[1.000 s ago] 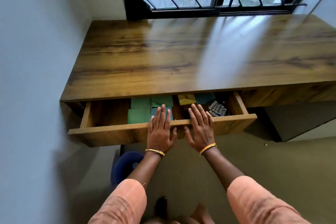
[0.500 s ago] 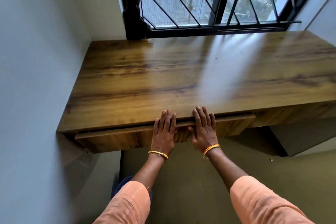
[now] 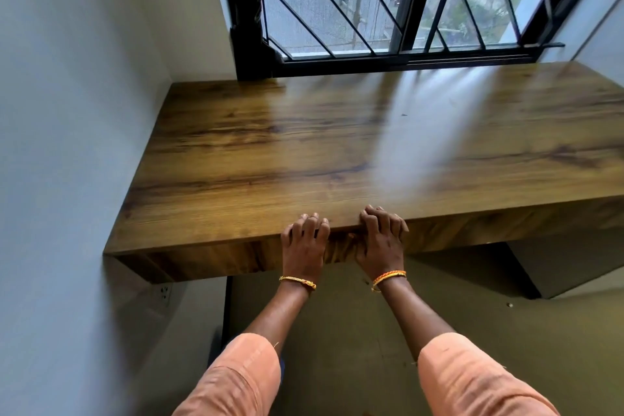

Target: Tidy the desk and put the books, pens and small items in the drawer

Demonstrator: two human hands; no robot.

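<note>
Both hands (image 3: 341, 243) pressing drawer front (image 3: 216, 258), fingers bent.

Drawer (image 3: 216, 258) front flush under desk (image 3: 304, 152) edge; contents hidden.
Palms of left hand (image 3: 304, 246) and right hand (image 3: 380, 241) face away, hidden; contact with drawer front unclear.
Desk right end, beyond right hand, cut by frame edge.
Dark blue object (image 3: 282, 366) below left forearm mostly hidden by sleeve (image 3: 233, 378); identity unclear.
Both sleeves cut off at bottom edge.
Small specks on floor (image 3: 472, 314) right of right forearm, too small to identify.

Barred window (image 3: 388, 0), pale walls (image 3: 67, 111)
</note>
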